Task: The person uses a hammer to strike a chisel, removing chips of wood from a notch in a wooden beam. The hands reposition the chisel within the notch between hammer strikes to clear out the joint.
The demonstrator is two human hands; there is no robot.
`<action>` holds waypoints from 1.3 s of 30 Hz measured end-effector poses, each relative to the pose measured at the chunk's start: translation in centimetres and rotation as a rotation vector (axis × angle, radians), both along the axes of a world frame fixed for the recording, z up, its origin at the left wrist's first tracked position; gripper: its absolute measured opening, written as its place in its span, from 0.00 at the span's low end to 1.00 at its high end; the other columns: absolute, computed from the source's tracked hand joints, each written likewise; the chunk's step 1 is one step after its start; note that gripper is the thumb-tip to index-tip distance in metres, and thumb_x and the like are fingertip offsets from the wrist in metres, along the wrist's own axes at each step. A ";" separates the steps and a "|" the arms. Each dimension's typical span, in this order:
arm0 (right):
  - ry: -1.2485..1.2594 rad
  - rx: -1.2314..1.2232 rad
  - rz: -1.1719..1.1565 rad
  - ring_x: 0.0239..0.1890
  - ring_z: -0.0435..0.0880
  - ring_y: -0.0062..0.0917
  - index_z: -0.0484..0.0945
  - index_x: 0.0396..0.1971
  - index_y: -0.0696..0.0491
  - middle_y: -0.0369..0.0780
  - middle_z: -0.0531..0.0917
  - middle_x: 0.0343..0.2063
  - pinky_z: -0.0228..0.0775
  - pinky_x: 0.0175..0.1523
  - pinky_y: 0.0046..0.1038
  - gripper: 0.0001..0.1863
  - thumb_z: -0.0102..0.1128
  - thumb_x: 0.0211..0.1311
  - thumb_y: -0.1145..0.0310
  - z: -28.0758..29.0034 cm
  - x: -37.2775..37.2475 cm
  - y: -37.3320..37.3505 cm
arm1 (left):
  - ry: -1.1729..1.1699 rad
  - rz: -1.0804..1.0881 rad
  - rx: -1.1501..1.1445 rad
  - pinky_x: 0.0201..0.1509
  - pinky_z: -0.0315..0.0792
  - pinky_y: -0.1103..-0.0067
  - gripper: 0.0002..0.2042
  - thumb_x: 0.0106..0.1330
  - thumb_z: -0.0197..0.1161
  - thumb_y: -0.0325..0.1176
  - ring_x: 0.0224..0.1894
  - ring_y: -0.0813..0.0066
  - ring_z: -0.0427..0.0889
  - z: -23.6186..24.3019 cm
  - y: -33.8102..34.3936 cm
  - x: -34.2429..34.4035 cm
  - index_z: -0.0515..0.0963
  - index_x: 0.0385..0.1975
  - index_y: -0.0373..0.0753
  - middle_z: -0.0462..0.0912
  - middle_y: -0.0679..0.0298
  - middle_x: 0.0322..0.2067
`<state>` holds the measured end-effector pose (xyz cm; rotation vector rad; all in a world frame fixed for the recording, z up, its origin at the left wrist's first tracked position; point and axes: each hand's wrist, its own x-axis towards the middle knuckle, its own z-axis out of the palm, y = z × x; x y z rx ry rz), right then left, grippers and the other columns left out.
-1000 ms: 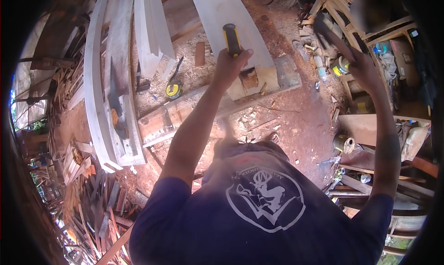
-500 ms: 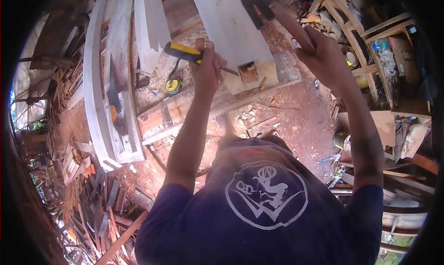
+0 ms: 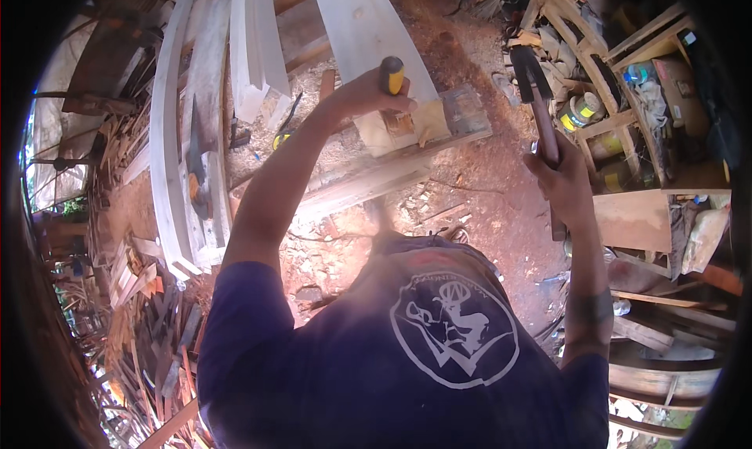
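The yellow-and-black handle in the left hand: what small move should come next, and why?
Probably bring the hammer over toward the top end of the yellow-and-black handle. The left hand grips that handle with its end up, by the notch in the pale board, while the right hand holds the hammer off to the side, clear of it.

Head-worn fisheye view, facing down

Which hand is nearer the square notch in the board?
Left. The left hand, gripping a handled tool, is beside the notch; the right hand, holding a hammer, is well to its right.
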<state>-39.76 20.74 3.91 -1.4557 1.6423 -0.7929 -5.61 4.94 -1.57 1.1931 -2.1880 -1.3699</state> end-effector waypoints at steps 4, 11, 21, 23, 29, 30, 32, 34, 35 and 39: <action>0.011 -0.004 0.022 0.24 0.68 0.23 0.72 0.32 0.59 0.38 0.72 0.20 0.63 0.32 0.30 0.12 0.65 0.60 0.68 -0.3 -0.3 0.0 | 0.397 0.484 -0.018 0.35 0.71 0.79 0.16 0.60 0.74 0.45 0.28 0.82 0.76 -4.5 1.8 -1.2 0.79 0.28 0.39 0.79 0.70 0.24; 0.014 -0.083 0.096 0.25 0.72 0.26 0.75 0.36 0.60 0.42 0.76 0.22 0.66 0.33 0.32 0.13 0.65 0.59 0.67 2.5 1.7 -1.5 | 0.268 0.451 -0.224 0.25 0.68 0.77 0.20 0.65 0.70 0.46 0.19 0.82 0.72 -3.9 2.1 -1.9 0.76 0.22 0.36 0.74 0.70 0.15; 0.599 -0.918 0.182 0.29 0.81 0.45 0.76 0.42 0.59 0.52 0.80 0.26 0.73 0.36 0.40 0.13 0.61 0.59 0.70 13.3 3.0 -4.5 | 0.281 0.531 -0.219 0.24 0.63 0.80 0.17 0.66 0.68 0.38 0.19 0.86 0.69 -4.4 2.2 -2.1 0.71 0.19 0.40 0.71 0.74 0.16; 0.250 -1.058 0.039 0.29 0.85 0.39 0.78 0.39 0.62 0.50 0.82 0.24 0.71 0.30 0.39 0.10 0.57 0.58 0.75 15.5 5.8 -3.8 | 0.260 0.540 -0.237 0.25 0.66 0.77 0.17 0.66 0.69 0.39 0.20 0.84 0.71 -4.9 2.4 -1.5 0.72 0.21 0.38 0.73 0.72 0.16; 0.648 -0.417 0.359 0.35 0.87 0.48 0.75 0.43 0.59 0.53 0.85 0.34 0.80 0.41 0.41 0.14 0.61 0.58 0.72 4.7 7.4 -5.5 | 0.328 0.585 -0.212 0.24 0.65 0.77 0.17 0.66 0.68 0.37 0.20 0.84 0.70 -6.1 2.2 -2.5 0.70 0.20 0.39 0.71 0.73 0.16; 0.651 -0.420 0.358 0.35 0.88 0.46 0.75 0.42 0.58 0.51 0.86 0.33 0.81 0.40 0.41 0.13 0.61 0.58 0.72 4.9 7.4 -5.2 | 0.296 0.570 -0.225 0.24 0.64 0.77 0.17 0.66 0.68 0.36 0.20 0.85 0.69 -6.8 2.9 -1.9 0.69 0.19 0.39 0.70 0.73 0.16; 0.639 -0.690 0.286 0.33 0.89 0.42 0.75 0.40 0.57 0.47 0.86 0.29 0.81 0.36 0.41 0.11 0.62 0.58 0.72 7.6 6.6 -6.4 | 0.288 0.563 -0.264 0.24 0.64 0.78 0.17 0.66 0.67 0.34 0.20 0.85 0.69 -6.3 2.0 -1.9 0.69 0.19 0.40 0.70 0.74 0.16; 0.591 -0.908 0.229 0.32 0.89 0.41 0.76 0.39 0.57 0.46 0.86 0.27 0.81 0.34 0.41 0.10 0.62 0.58 0.71 10.2 6.0 -6.7 | 0.323 0.563 -0.201 0.23 0.62 0.79 0.16 0.66 0.68 0.33 0.20 0.86 0.68 -6.3 2.5 -1.4 0.68 0.19 0.40 0.69 0.74 0.17; 0.668 -1.026 0.219 0.30 0.88 0.41 0.76 0.37 0.56 0.45 0.85 0.25 0.80 0.33 0.41 0.09 0.62 0.57 0.71 11.5 5.9 -6.7 | 0.315 0.559 -0.225 0.24 0.61 0.83 0.19 0.69 0.66 0.39 0.20 0.89 0.67 -6.1 2.6 -1.5 0.73 0.16 0.39 0.68 0.75 0.14; 0.256 -0.992 0.023 0.27 0.86 0.43 0.77 0.34 0.56 0.45 0.83 0.23 0.79 0.31 0.43 0.07 0.63 0.57 0.71 10.7 8.8 -5.7 | 0.283 0.577 -0.245 0.25 0.64 0.82 0.16 0.69 0.66 0.38 0.21 0.88 0.70 -6.5 2.9 -0.7 0.75 0.20 0.38 0.72 0.75 0.16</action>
